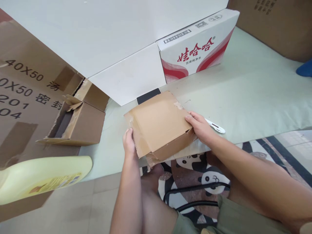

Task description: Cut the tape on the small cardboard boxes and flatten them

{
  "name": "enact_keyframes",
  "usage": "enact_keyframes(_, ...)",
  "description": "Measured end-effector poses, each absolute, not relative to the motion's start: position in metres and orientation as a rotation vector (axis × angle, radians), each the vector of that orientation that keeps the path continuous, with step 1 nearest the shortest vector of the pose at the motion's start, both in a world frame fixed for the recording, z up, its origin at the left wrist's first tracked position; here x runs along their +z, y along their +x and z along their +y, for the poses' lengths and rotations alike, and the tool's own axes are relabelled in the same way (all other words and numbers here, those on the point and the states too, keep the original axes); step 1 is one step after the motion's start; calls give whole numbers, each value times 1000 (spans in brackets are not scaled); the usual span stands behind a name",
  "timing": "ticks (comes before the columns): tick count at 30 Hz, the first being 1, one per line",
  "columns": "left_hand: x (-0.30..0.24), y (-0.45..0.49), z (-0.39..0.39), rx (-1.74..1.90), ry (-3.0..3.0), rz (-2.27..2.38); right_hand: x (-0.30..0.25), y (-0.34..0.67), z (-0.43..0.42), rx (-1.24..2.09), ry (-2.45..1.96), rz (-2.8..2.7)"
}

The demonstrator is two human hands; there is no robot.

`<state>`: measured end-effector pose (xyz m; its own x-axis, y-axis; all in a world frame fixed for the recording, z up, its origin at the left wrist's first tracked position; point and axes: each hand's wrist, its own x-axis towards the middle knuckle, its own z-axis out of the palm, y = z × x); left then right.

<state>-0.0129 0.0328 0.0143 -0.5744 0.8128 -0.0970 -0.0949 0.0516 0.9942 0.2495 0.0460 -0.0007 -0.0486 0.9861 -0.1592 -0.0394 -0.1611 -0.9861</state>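
Between my two hands is a brown cardboard box (158, 122), tilted, with clear tape on its left flap and a torn patch near its far right corner. My left hand (129, 143) grips the taped left end, thumb on top. On the right side, my right hand (198, 126) holds the edge with its thumb on the upper face and the other fingers partly hidden. A white utility knife (215, 126) lies on the pale green cloth just beyond my right hand. Behind the box, a dark flat object (149, 96) shows in part.
White boxes (138, 70) and a red-and-white water carton (195, 48) stand at the back. Opened small cardboard boxes (89, 125) sit at left beside a large printed carton (24, 91). A pale yellow bottle (46, 175) is at lower left. A blue object (304, 69) shows at right.
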Motion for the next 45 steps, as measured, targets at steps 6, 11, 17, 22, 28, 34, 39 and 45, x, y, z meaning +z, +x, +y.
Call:
enact_keyframes(6, 14, -13, 32, 1612, 725, 1627, 0, 249, 46, 1379, -1270, -1133)
enact_keyframes(11, 11, -13, 33, 1611, 709, 1604, 1, 248, 45, 1417, -1241, -1098)
enact_keyframes(17, 8, -13, 33, 1603, 681, 1604, 1, 248, 45, 1383, -1258, -1133)
enact_keyframes(22, 6, -14, 32, 1579, 666, 1609, 2, 248, 44, 1387, -1284, -1106)
enact_keyframes(28, 6, -14, 32, 1560, 666, 1623, 2, 248, 44, 1369, -1328, -1115)
enact_keyframes(34, 8, -12, 33, 1561, 692, 1657, -1, 248, 44, 1354, -1378, -1104)
enact_keyframes(39, 9, -14, 34, 1570, 692, 1660, 0, 248, 45, 1384, -1348, -1129)
enact_keyframes(45, 9, -13, 33, 1575, 767, 1647, 3, 247, 44, 1405, -1326, -1107)
